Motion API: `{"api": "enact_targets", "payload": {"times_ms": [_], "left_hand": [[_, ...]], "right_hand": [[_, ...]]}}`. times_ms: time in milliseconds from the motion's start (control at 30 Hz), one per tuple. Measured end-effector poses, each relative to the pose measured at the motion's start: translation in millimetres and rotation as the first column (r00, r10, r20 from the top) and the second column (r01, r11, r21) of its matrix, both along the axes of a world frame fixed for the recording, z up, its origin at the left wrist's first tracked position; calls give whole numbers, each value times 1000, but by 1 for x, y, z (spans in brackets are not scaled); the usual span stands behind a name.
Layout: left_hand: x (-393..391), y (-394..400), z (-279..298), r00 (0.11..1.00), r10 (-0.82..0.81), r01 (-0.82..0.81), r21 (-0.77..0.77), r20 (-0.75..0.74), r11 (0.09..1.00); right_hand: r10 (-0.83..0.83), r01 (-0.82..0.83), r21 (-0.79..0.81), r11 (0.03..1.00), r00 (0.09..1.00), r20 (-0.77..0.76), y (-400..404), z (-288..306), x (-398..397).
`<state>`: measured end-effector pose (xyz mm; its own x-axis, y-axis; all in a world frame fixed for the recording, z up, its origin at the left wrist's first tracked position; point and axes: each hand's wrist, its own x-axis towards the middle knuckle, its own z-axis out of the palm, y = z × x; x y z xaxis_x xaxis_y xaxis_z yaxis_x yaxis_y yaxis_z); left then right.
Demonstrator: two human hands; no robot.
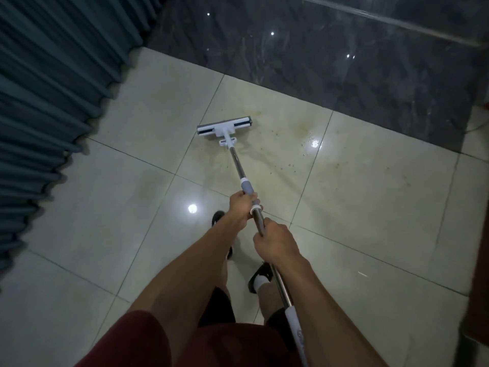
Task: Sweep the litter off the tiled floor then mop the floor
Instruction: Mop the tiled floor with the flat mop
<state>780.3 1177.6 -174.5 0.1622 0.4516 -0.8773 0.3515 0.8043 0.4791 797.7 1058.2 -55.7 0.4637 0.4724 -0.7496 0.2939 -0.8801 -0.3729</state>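
Observation:
A flat mop with a white and grey head [224, 128] rests on the pale tiled floor [111, 215] ahead of me. Its metal pole [237, 165] slants back toward my body. My left hand [242, 207] grips the pole at the grey collar. Lower on the pole, my right hand [274, 243] grips the bare metal. Yellowish wet streaks and small specks [288, 154] mark the tiles to the right of the mop head.
A pleated teal curtain [53, 88] hangs along the left side. A dark glossy marble wall [330, 56] runs across the back. A dark brown edge [480, 234] stands at the right. My feet in dark sandals [260, 276] stand below the hands.

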Motion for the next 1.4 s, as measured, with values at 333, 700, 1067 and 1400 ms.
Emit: {"api": "enact_targets", "payload": {"times_ms": [333,700,1067,1400], "left_hand": [[19,81,-20,999,-20,17,-60,-44,998],[53,177,-30,998,-58,58,-51,-6,997],[99,321,-52,995,-96,96,-6,15,995],[141,398,-57,987,-161,161,-36,0,986]], "right_hand": [[-178,183,40,982,978,-104,80,-20,16],[-209,210,9,978,974,-84,177,-38,46],[-225,232,70,970,969,-99,318,-69,84],[-216,223,67,973,971,-102,386,-87,126]]}}
